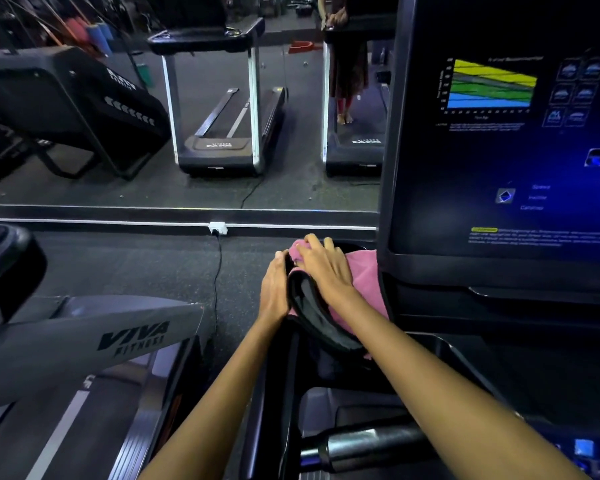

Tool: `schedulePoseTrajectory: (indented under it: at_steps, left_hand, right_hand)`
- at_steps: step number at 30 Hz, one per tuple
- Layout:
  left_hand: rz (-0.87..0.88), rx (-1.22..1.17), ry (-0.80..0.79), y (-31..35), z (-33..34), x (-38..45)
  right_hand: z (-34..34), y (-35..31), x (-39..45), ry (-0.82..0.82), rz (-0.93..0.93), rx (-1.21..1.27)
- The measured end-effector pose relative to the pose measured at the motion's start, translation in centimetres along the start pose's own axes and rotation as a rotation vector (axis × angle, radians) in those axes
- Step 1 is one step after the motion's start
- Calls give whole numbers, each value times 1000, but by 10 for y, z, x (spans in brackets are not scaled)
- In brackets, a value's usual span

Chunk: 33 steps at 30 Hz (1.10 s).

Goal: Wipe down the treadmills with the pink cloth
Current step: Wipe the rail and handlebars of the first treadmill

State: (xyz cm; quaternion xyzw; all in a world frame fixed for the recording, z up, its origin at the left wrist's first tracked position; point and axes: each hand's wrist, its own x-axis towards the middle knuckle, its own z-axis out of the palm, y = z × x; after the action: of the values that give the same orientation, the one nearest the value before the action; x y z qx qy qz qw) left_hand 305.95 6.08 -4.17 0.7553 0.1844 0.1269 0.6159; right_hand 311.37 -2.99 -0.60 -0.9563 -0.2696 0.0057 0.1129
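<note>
Your left hand [274,285] rests flat against the outer edge of the treadmill console tray [321,323]. Your right hand [323,268], fingers spread, presses the pink cloth [364,275] onto that tray, apparently over a cup recess, beside the lit console screen [499,140]. Beyond, a mirror [187,116].

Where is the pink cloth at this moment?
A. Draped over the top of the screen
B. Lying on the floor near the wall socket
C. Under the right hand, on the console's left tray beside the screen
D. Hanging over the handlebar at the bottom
C: the right hand presses the pink cloth onto the tray left of the screen, while the left hand rests against the tray's outer edge.
</note>
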Motion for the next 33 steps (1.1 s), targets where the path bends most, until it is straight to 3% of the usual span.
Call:
schedulePoseTrajectory:
  at_steps: [2, 7, 11, 13, 16, 18, 23, 27, 30, 33]
  left_hand:
    - [37, 91, -55, 5, 0, -3]
    - [103, 369, -200, -9, 0, 2]
    - [149, 542, -144, 3, 4, 0]
    - [180, 619, -171, 0, 5, 4]
    - [174, 617, -175, -2, 3, 3]
    - [171, 583, -165, 0, 3, 2]
    - [147, 448, -148, -2, 1, 9]
    - [209, 428, -159, -11, -2, 18]
    - [179, 253, -182, -12, -3, 20]
    - [138, 160, -177, -11, -6, 21]
  right_hand:
    - [1, 0, -8, 9, -24, 17]
    - [-7, -1, 6, 31, 253, -58]
    - [-4, 10, 2, -18, 532, -191]
    - [-5, 9, -3, -27, 490, -151]
    - [-5, 4, -14, -40, 538, -119]
    - [-1, 2, -16, 42, 531, -201]
    - [10, 18, -19, -60, 291, -184]
    - [4, 9, -10, 1, 367, -163]
    - [-5, 11, -2, -3, 419, -23]
    - [-16, 17, 4, -154, 430, 199]
